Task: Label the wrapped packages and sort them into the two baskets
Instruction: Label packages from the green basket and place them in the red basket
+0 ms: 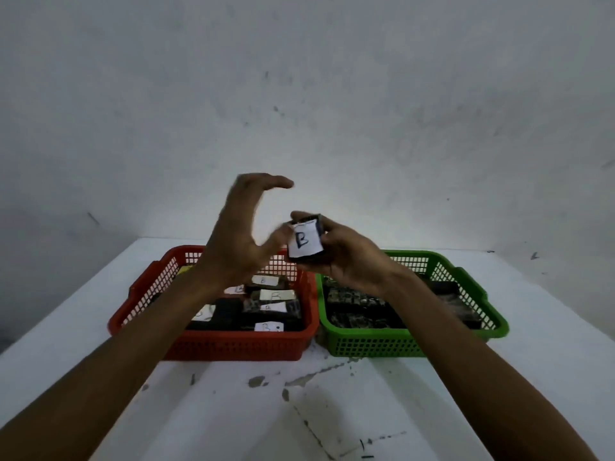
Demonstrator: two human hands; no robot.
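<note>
Below the right hand (pixel 349 261), which grips a labelled package (pixel 304 242), red basket (pixel 233 344) and green basket (pixel 376 344) sit part-filled; left hand (pixel 238 237) spread; placement pending.

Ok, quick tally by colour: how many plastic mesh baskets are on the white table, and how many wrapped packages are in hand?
Red plastic mesh basket: 1
Green plastic mesh basket: 1
Dark wrapped package with a white B label, held in the right hand: 1
Total: 3
</note>
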